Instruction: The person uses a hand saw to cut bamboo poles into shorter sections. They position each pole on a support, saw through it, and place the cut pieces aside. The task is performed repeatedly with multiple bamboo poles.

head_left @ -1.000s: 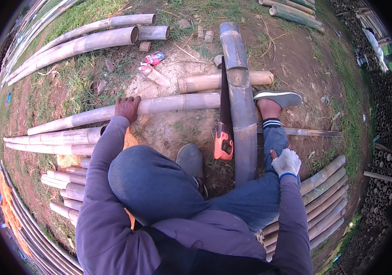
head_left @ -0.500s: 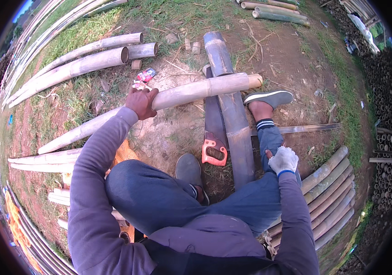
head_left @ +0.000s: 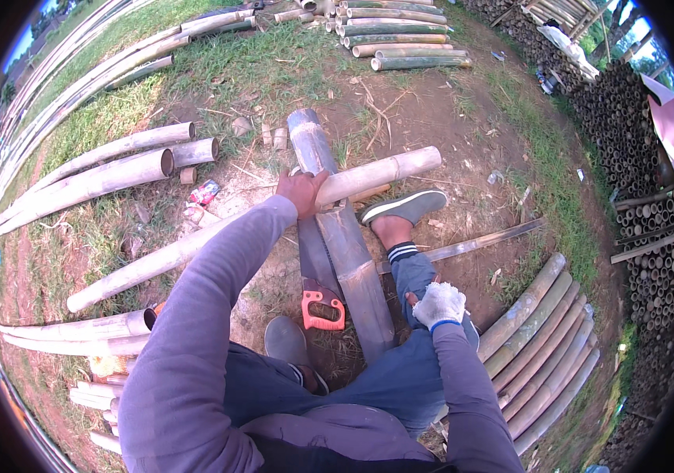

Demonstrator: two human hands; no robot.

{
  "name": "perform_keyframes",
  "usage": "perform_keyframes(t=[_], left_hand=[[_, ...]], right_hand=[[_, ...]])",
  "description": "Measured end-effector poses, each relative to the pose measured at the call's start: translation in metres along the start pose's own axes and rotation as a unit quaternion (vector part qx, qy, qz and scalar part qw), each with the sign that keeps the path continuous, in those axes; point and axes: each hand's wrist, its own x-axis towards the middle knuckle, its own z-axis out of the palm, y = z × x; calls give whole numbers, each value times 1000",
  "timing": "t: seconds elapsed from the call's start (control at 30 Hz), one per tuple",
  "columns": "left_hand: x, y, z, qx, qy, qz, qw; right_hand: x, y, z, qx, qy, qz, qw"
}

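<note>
My bare left hand [head_left: 301,193] is wrapped over a long pale bamboo pole [head_left: 388,171], which slants from the lower left to the centre. The pole lies across a thick dark bamboo log [head_left: 357,272], and a tan piece [head_left: 370,192] shows just below it. Beside the log rests a handsaw [head_left: 323,309] with an orange handle, its upper blade hidden under the pole and hand. My right hand [head_left: 438,305], in a white glove with a blue cuff, is closed near my right shin. Whatever it may hold is hidden.
Cut bamboo poles [head_left: 528,331] lie in a row at the right, with more poles [head_left: 108,175] at the left. A long flat strip [head_left: 483,241] extends beyond my right leg. A red wrapper [head_left: 204,191] lies on the ground. Bamboo stacks [head_left: 640,118] stand far right.
My left hand has moved right, closer to the pole's right end. The pole has shifted right over the log, showing the tan piece below. The view has shifted; my right hand stays by the shin.
</note>
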Motion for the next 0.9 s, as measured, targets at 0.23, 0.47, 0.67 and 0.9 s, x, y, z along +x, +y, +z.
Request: perform_keyframes(t=[0.23, 0.47, 0.67, 0.9], left_hand=[[-78, -58, -76, -67, -8, 137, 988], [-236, -81, -121, -86, -123, 62, 987], [-266, -29, -188, -58, -174, 48, 982], [-219, -11, -148, -17, -143, 91, 985]], right_hand=[[0, 0, -1, 25, -18, -5, 1000], [-7, 3, -4, 31, -13, -3, 999], [-17, 4, -11, 25, -9, -10, 1000], [-40, 9, 11, -31, -10, -47, 998]])
